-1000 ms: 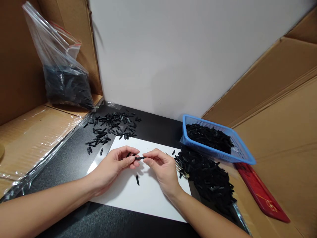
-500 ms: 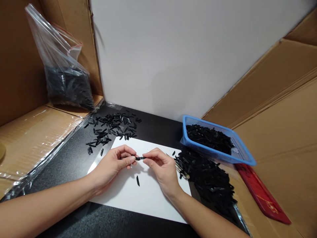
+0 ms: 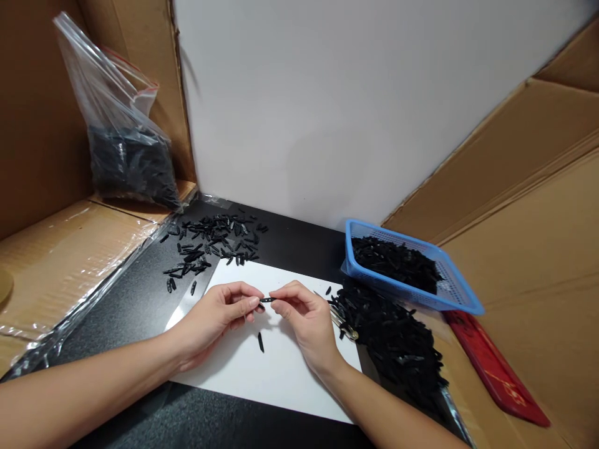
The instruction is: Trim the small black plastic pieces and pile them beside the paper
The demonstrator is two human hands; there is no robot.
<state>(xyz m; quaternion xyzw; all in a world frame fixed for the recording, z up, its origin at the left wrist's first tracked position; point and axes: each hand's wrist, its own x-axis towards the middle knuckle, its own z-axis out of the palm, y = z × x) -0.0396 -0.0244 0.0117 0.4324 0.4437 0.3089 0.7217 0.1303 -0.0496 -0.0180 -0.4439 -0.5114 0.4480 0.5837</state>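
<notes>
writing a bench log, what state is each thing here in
Left hand: pinching a small black piece
Right hand: pinching that piece's other end
White sheet: flat, partly hidden
Loose black piece: lying on the sheet
Scattered black pieces: spread out
Black heap: piled
Blue basket: partly filled
Clear bag: partly filled, top slack, seal unclear
Red object: partly hidden

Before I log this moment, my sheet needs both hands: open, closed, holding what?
Left hand: closed, thumb and fingers pinching a small black piece.
Right hand: closed, pinching the same piece's other end.
</notes>
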